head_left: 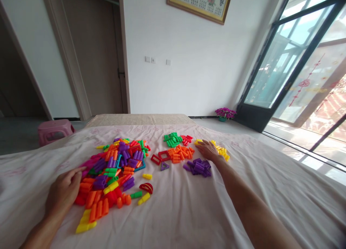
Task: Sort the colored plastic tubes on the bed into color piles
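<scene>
My left hand is at the left edge of a large mixed pile of plastic building pieces, beside magenta pieces. Its thumb and index finger are close together; the other fingers are curled and partly hidden, so what they hold cannot be made out. My right hand lies palm down with fingers spread over a group of yellow pieces. Just in front of its wrist is a heap of purple pieces. Left of it sit orange pieces, red pieces and green pieces.
Red square frames and a purple triangle lie between pile and groups. A dark red half-round piece and loose yellow and green pieces lie nearer. A patterned cloth covers the table. A pink stool stands left.
</scene>
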A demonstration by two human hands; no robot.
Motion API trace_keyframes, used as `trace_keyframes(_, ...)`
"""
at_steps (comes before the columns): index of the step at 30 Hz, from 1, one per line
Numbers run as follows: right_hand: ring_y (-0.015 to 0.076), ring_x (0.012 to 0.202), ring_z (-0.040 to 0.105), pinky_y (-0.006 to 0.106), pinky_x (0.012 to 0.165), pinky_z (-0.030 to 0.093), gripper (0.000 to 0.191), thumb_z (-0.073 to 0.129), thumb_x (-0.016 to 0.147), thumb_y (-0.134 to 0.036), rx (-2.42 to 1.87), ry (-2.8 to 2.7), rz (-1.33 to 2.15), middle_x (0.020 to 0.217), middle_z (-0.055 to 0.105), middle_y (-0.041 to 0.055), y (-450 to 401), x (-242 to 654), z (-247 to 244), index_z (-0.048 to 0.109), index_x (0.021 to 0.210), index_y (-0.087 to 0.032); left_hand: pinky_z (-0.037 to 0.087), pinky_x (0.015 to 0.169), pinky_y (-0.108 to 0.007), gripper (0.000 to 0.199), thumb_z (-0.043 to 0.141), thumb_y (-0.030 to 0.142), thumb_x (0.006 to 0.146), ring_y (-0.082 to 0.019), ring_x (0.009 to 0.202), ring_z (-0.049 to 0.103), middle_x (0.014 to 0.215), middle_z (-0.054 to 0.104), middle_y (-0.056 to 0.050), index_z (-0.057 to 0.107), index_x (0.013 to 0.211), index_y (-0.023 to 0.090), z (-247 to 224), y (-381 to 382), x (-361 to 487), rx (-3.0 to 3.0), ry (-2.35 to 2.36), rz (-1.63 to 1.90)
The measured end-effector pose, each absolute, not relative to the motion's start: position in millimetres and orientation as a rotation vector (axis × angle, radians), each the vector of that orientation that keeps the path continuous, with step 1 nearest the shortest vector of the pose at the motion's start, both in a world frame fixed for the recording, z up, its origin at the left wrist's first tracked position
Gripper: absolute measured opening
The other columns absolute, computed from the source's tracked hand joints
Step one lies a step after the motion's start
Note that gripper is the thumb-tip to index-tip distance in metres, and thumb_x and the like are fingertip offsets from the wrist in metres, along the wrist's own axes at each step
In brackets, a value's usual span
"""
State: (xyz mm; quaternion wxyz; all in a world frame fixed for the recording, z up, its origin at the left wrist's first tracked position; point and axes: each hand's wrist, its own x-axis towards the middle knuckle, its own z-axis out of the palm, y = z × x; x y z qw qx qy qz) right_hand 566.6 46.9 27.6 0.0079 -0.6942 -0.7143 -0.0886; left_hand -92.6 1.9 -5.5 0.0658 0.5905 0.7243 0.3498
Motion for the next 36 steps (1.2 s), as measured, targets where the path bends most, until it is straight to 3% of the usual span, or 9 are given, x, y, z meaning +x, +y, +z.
trace_keyframes(5,0.0309,0.143,0.036,0.054,0.119,0.019,0.036,0.047,0.098,-0.034,-2.201,-2.116,-0.376,0.146,0.057,0.0013,32,570,37,0.070,0.125,-0.034,0.047,0.101,-0.041,0.047,0.035,0.042,0.094,-0.031,0.117,0.062,0.124,0.069,-0.012,0.072,0.113,0.019,-6,2,-94,1.779,2.192,1.044)
trace_keyframes(8,0.0280,0.138,0.044,0.046,0.115,0.030,0.033,0.048,0.098,-0.036,-2.091,-2.016,-0.373,0.136,0.065,0.0050,21,552,51,0.074,0.116,-0.028,0.048,0.099,-0.040,0.046,0.036,0.041,0.094,-0.030,0.116,0.063,0.124,0.070,-0.012,0.072,0.113,0.019,-5,2,-93,1.787,2.209,1.029)
trace_keyframes(14,0.0221,0.105,0.066,0.033,0.094,0.049,0.029,0.051,0.095,-0.032,-1.773,-1.807,-0.057,0.111,0.075,0.0061,3,478,73,0.076,0.107,-0.023,0.049,0.098,-0.038,0.043,0.039,0.036,0.094,-0.028,0.114,0.064,0.120,0.072,-0.013,0.073,0.111,0.017,-4,0,-90,1.805,2.174,1.098)
trace_keyframes(19,0.0188,0.081,0.069,0.028,0.074,0.051,0.022,0.057,0.091,-0.027,-1.430,-1.949,0.284,0.091,0.077,0.0054,-19,390,72,0.077,0.098,-0.019,0.048,0.100,-0.038,0.044,0.039,0.035,0.093,-0.028,0.116,0.063,0.121,0.072,-0.011,0.074,0.113,0.018,-5,1,-89,1.790,2.155,1.144)
trace_keyframes(24,0.0170,0.085,0.069,0.024,0.072,0.048,0.020,0.062,0.087,-0.020,-1.469,-2.159,0.346,0.096,0.076,0.0023,-36,320,62,0.077,0.099,-0.023,0.049,0.098,-0.038,0.045,0.038,0.038,0.093,-0.028,0.114,0.064,0.121,0.072,-0.011,0.074,0.114,0.019,-5,0,-88,1.760,2.186,1.143)
trace_keyframes(27,0.0186,0.089,0.069,0.024,0.074,0.047,0.021,0.067,0.086,-0.028,-1.552,-2.251,0.325,0.101,0.076,0.0039,-41,296,59,0.076,0.105,-0.023,0.048,0.098,-0.037,0.046,0.038,0.038,0.093,-0.028,0.113,0.064,0.120,0.072,-0.012,0.074,0.115,0.019,-5,-1,-88,1.768,2.185,1.149)
trace_keyframes(30,0.0196,0.091,0.069,0.026,0.076,0.047,0.023,0.068,0.087,-0.036,-1.628,-2.306,0.278,0.104,0.075,0.0045,-46,284,54,0.076,0.105,-0.025,0.048,0.099,-0.037,0.046,0.038,0.038,0.094,-0.027,0.112,0.064,0.119,0.072,-0.012,0.074,0.114,0.018,-6,0,-88,1.786,2.177,1.160)
trace_keyframes(36,0.0205,0.096,0.066,0.027,0.076,0.047,0.018,0.061,0.092,-0.030,-1.552,-2.289,0.166,0.107,0.072,0.0067,-50,284,44,0.072,0.104,-0.022,0.048,0.099,-0.038,0.047,0.037,0.039,0.094,-0.028,0.114,0.063,0.120,0.071,-0.012,0.073,0.115,0.019,-5,1,-88,1.780,2.183,1.119)
